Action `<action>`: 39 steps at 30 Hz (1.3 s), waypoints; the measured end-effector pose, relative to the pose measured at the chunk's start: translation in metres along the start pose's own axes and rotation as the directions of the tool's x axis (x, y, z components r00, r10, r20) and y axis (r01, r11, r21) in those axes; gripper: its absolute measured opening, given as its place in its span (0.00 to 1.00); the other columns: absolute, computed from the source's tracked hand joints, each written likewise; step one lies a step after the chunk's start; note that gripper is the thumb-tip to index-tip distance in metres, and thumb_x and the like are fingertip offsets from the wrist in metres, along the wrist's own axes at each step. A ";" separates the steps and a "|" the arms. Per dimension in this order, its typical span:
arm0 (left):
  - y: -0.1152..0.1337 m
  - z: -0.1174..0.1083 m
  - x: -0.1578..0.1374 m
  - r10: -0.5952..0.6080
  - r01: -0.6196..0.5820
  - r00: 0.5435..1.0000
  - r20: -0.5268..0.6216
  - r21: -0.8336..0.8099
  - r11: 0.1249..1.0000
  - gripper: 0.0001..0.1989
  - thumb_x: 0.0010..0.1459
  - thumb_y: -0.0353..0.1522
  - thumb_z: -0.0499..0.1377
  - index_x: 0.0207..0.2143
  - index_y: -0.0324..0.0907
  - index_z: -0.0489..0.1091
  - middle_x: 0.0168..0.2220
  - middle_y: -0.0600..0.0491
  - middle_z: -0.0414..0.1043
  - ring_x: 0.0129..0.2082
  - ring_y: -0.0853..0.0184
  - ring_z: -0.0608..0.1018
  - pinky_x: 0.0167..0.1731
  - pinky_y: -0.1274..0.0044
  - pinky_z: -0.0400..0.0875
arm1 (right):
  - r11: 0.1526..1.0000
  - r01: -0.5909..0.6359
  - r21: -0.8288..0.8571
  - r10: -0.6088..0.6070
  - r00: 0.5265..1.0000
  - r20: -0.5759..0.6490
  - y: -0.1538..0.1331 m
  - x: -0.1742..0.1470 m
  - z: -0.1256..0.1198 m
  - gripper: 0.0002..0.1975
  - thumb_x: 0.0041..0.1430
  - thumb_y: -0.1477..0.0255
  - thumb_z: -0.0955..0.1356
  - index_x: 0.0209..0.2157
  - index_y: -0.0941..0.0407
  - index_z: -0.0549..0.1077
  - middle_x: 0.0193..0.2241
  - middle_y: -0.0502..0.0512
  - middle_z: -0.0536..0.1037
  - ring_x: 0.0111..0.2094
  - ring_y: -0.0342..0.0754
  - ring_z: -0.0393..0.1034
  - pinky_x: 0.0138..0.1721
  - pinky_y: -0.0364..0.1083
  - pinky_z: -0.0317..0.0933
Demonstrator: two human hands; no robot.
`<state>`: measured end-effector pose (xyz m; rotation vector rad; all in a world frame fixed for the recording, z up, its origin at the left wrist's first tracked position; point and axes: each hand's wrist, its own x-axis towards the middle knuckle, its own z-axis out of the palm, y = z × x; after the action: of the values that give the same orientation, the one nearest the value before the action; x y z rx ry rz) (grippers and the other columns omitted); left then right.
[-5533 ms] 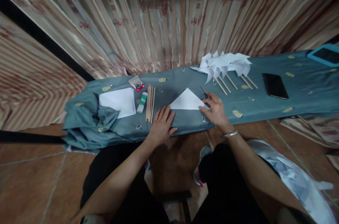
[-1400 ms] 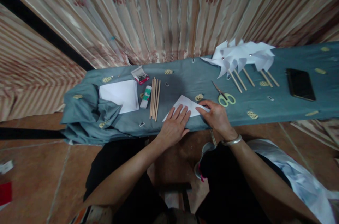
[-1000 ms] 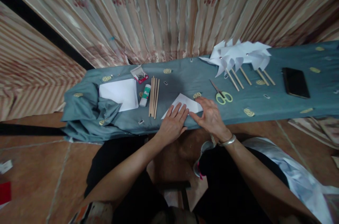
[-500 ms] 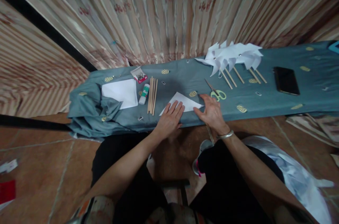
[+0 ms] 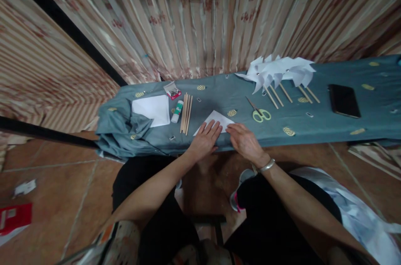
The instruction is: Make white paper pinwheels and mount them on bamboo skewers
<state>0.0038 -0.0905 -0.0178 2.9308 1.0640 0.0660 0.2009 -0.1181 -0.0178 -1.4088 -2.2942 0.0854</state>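
Note:
A white sheet of paper (image 5: 218, 117), folded into a triangle, lies on the cloth-covered bench in front of me. My left hand (image 5: 203, 140) presses flat on its left part, fingers stretched out. At the triangle's right corner, my right hand (image 5: 246, 142) has its thumb and fingers drawn together on the paper, hiding that tip. Green-handled scissors (image 5: 260, 114) lie just beyond the right hand. Left of the paper are several wooden sticks (image 5: 186, 114) and a glue stick (image 5: 177, 111).
Paper pinwheels (image 5: 282, 71) on sticks lie at the back right, with a black phone (image 5: 344, 100) farther right. A stack of white paper (image 5: 156, 108) and a small open box of metal pins (image 5: 173, 90) are at left. The bench cloth (image 5: 213, 79) is blue-green.
My right hand has gone from spread fingers beside the right corner to fingers closed on it. The left hand stays on the paper. The whole view has shifted slightly.

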 end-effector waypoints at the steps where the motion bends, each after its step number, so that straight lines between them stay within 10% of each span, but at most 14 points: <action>1: -0.001 -0.001 -0.001 0.006 -0.006 1.000 0.003 0.001 1.000 0.40 0.56 0.36 0.62 0.65 0.31 0.49 0.68 0.35 0.49 0.69 0.50 0.51 0.65 0.59 0.47 | 1.000 -0.002 -0.012 0.003 1.000 0.004 0.000 0.000 0.001 0.18 0.61 0.79 0.59 0.46 0.62 0.76 0.48 0.64 0.77 0.50 0.56 0.67 0.54 0.53 0.65; 15: -0.027 -0.014 -0.081 -0.042 0.041 0.998 0.053 0.007 0.999 0.36 0.57 0.28 0.57 0.65 0.29 0.48 0.68 0.35 0.49 0.69 0.53 0.51 0.66 0.63 0.49 | 0.999 0.032 -0.023 -0.033 0.998 -0.057 0.008 -0.004 0.007 0.17 0.60 0.81 0.60 0.45 0.60 0.77 0.47 0.62 0.78 0.48 0.56 0.71 0.52 0.56 0.68; 31: -0.023 -0.015 -0.089 -0.146 0.144 0.988 -0.044 -0.050 0.988 0.29 0.55 0.27 0.58 0.58 0.28 0.58 0.63 0.31 0.58 0.65 0.49 0.60 0.63 0.58 0.56 | 1.000 0.021 0.016 -0.020 0.998 -0.061 0.009 -0.005 0.007 0.17 0.58 0.80 0.60 0.45 0.60 0.77 0.47 0.64 0.78 0.49 0.57 0.71 0.53 0.57 0.67; 39: 0.000 -0.004 -0.083 -0.113 0.107 0.989 -0.098 -0.064 0.992 0.34 0.59 0.27 0.52 0.66 0.33 0.46 0.68 0.38 0.48 0.69 0.55 0.49 0.65 0.60 0.49 | 0.999 0.017 -0.040 -0.020 0.998 -0.060 0.002 -0.002 0.007 0.16 0.60 0.79 0.60 0.43 0.60 0.77 0.45 0.65 0.78 0.48 0.57 0.71 0.53 0.57 0.66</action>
<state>-0.0599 -0.1433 -0.0160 2.8381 1.2128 0.2422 0.2005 -0.1179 -0.0259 -1.3902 -2.2703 -0.0086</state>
